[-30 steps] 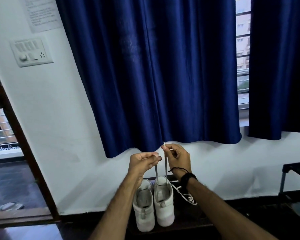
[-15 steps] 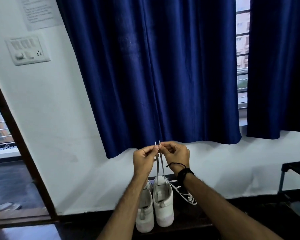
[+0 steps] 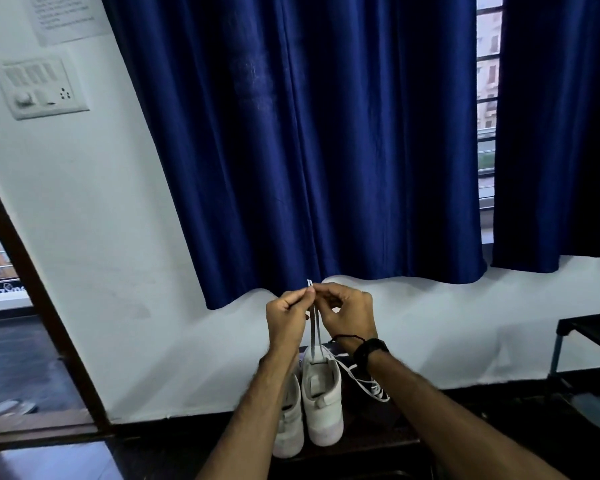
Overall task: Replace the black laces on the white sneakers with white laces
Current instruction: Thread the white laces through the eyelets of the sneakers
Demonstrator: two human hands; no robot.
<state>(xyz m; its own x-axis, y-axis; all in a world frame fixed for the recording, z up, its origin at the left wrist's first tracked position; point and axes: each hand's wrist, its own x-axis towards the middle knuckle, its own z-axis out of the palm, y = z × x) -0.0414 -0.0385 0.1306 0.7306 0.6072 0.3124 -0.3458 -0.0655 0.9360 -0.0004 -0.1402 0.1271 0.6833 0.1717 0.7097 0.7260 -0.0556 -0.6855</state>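
While your left hand (image 3: 286, 315) and right hand (image 3: 349, 311) pinch the two tips of the white lace (image 3: 314, 336) together above the right sneaker (image 3: 323, 398), only its lowest eyelets look threaded. The left sneaker (image 3: 290, 420) beside it seems unlaced; a spare lace (image 3: 369, 386) lies just right.

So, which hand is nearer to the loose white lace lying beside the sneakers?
Right. The right hand is above the loose white lace; the left hand is farther, above the two white sneakers.
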